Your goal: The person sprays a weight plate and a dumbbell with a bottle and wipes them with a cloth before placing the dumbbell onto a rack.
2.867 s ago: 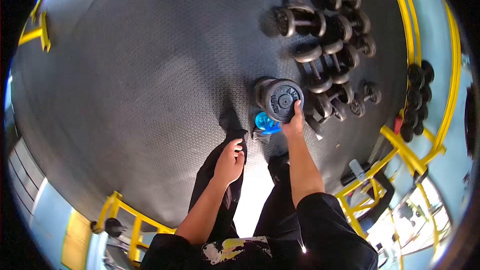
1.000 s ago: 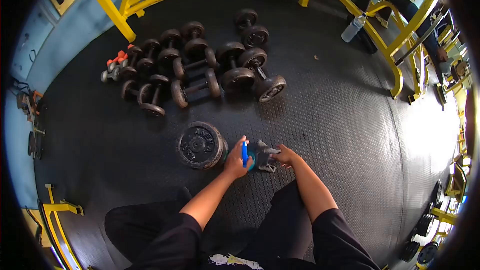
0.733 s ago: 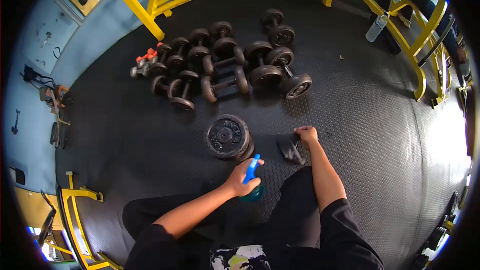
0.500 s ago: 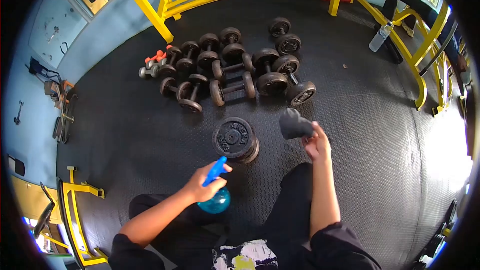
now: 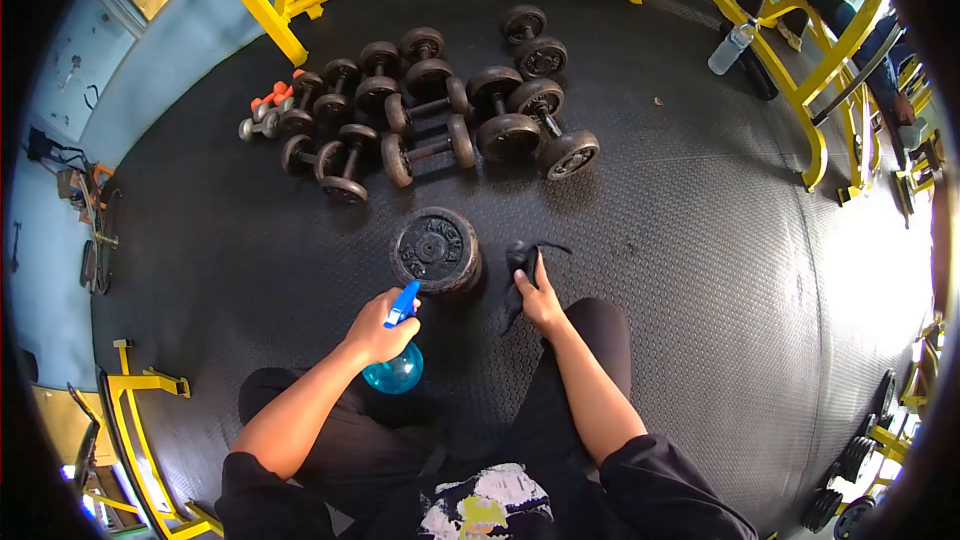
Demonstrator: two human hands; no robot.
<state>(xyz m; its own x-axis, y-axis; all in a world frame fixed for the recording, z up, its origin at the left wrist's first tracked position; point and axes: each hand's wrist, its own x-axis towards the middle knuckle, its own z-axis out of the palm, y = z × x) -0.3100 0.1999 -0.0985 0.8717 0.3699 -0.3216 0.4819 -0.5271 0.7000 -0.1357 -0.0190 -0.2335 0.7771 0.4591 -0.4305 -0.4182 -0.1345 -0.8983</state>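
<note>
Left hand (image 5: pixel 383 325) grips a blue spray bottle (image 5: pixel 394 372) near the upended dumbbell (image 5: pixel 434 251) on the floor (image 5: pixel 680 240), while right hand (image 5: pixel 541 300) clutches a dark cloth (image 5: pixel 521 258) beside it, where a careless nudge could topple the weight onto fingers.

Black rubber floor (image 5: pixel 680 240): dumbbells (image 5: pixel 430 110), upright dumbbell (image 5: pixel 435 252), water bottle (image 5: pixel 728 48)

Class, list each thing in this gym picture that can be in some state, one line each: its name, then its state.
left hand: closed around the spray bottle.
spray bottle: held upright, nozzle towards the big dumbbell.
right hand: closed on the cloth.
cloth: bunched, beside the big dumbbell.
big dumbbell: standing on end on the floor.
smaller dumbbells: lying grouped on the floor.
</note>
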